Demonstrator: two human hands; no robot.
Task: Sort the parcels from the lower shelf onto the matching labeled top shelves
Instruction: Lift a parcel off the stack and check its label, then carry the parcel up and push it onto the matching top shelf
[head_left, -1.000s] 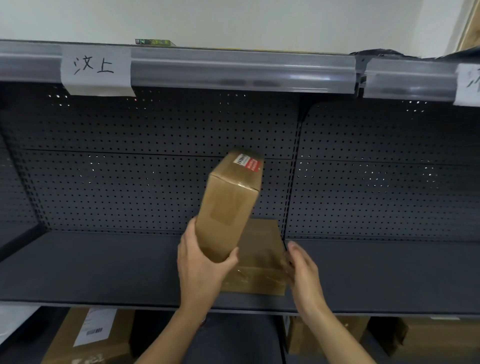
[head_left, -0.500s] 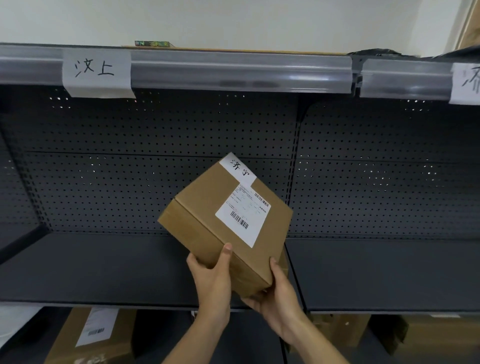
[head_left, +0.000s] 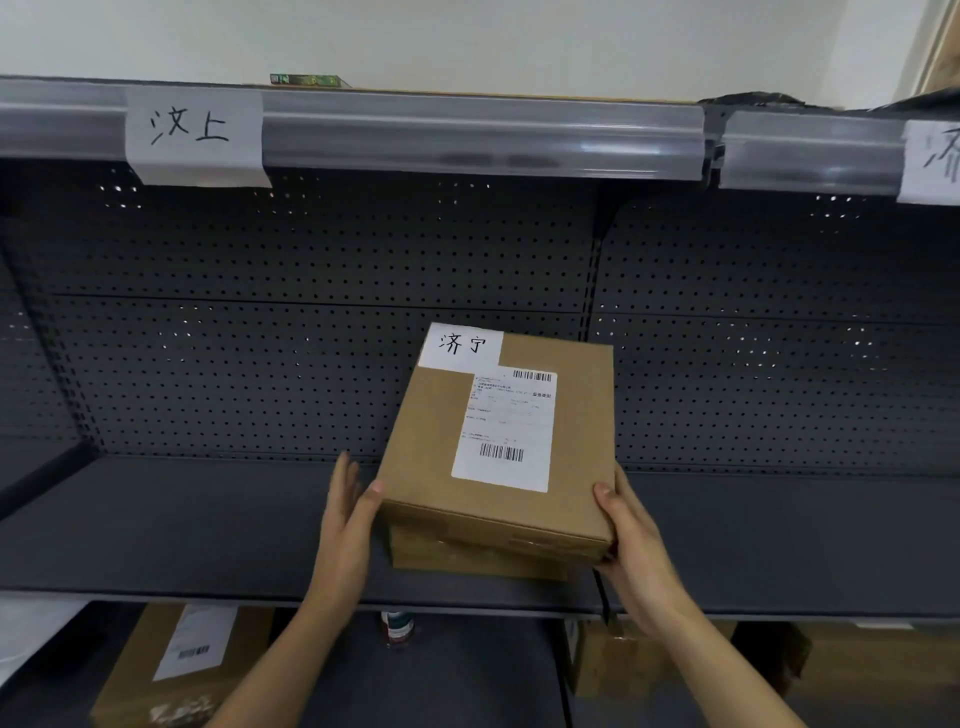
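Note:
A brown cardboard parcel (head_left: 431, 457) with a handwritten tag 济宁 and a white shipping label faces up, held between both hands over the dark middle shelf (head_left: 182, 525). My left hand (head_left: 345, 512) presses its left edge, my right hand (head_left: 626, 530) grips its right front corner. A second flat brown parcel (head_left: 467, 561) lies on the shelf directly under it. The top shelf rail (head_left: 467, 135) carries a paper label 汶上 (head_left: 193, 132) at the left and another, partly cut-off label (head_left: 935, 161) at the far right.
The perforated dark back panel (head_left: 311, 260) closes the shelf bay. On the lower shelf stand a labelled brown box (head_left: 171, 670) at left, a small bottle (head_left: 397, 626) in the middle and more brown boxes (head_left: 623, 660) at right. A dark bag (head_left: 763, 98) lies on the top shelf.
The parcel has turned from upright on its end to flat with its label up, and it has shifted right. My right hand has come onto its right corner; both hands hold it now.

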